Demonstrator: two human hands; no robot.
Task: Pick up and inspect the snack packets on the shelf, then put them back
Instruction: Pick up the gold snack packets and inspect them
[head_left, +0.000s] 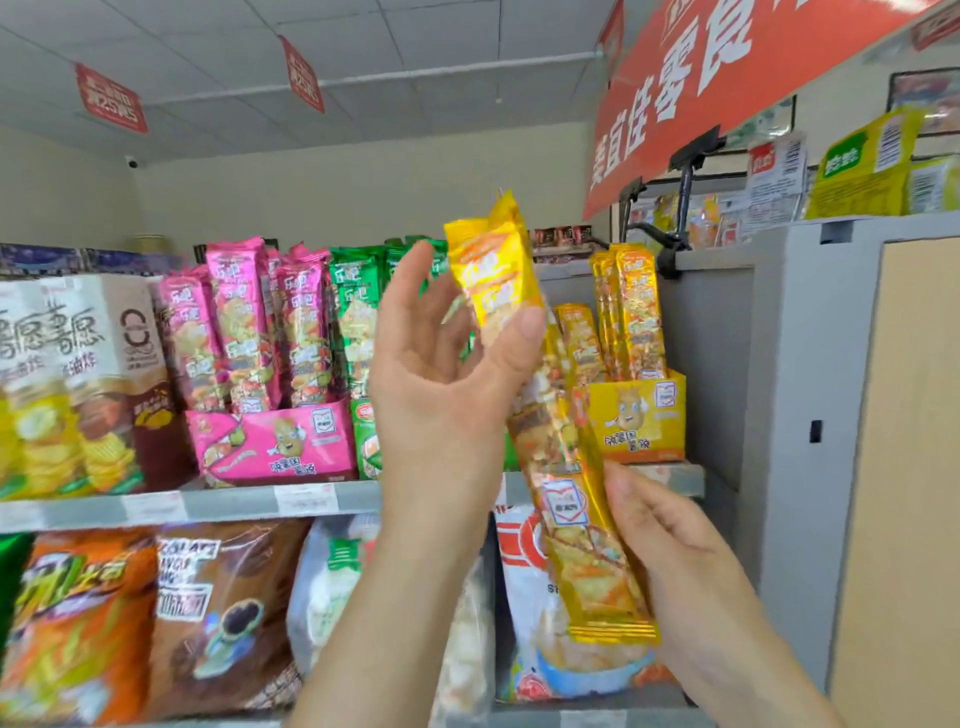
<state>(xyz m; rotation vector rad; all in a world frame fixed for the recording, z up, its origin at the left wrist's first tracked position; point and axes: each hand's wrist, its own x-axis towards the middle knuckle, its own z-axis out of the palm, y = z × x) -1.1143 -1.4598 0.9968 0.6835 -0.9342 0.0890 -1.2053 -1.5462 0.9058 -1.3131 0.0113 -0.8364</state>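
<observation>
I hold a long yellow snack packet up in front of the shelf, tilted with its top to the upper left. My left hand grips its upper part, thumb pressed on the front. My right hand holds the lower end from the right side. Behind it, on the upper shelf, a yellow display box holds several more yellow packets standing upright. Pink packets in a pink box and green packets stand to the left.
Brown and yellow chip bags fill the far left of the upper shelf. Orange, brown and white bags sit on the lower shelf. A grey cabinet rises at the right, under a red banner.
</observation>
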